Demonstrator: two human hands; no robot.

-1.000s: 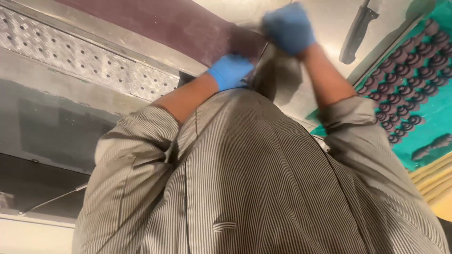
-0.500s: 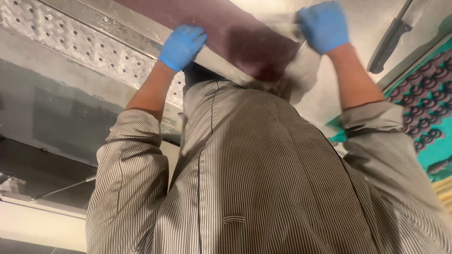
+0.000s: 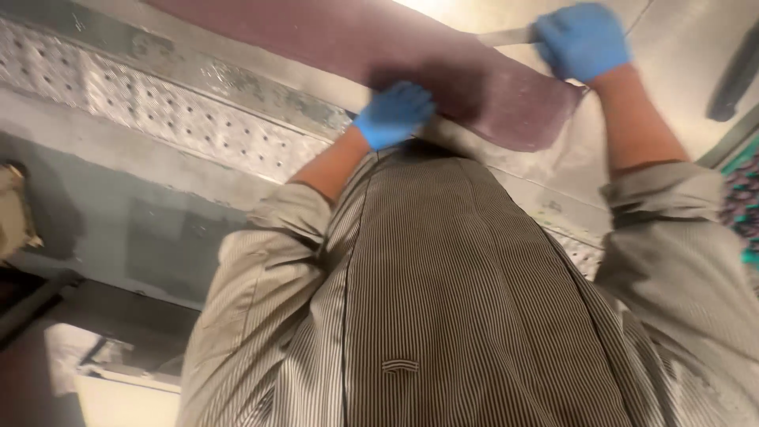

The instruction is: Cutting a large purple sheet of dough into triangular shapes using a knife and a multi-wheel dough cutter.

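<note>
A long maroon sheet lies across the pale worktop in front of me. My left hand, in a blue glove, curls its fingers over the sheet's near edge, close to my chest. Farther off to the right, my gloved right hand grips a pale flat tool that lies along the sheet's far edge near its cut end. My striped shirt fills the lower half of the view and hides what is beneath it.
A perforated metal strip runs along the bench front, with a grey panel below it. A teal patterned surface shows at the right edge and a dark long object at the top right. A tan object sits far left.
My left hand has slid right along the sheet's near edge, from the left part to the middle. My right hand stays at the sheet's right end, with the pale tool now showing.
</note>
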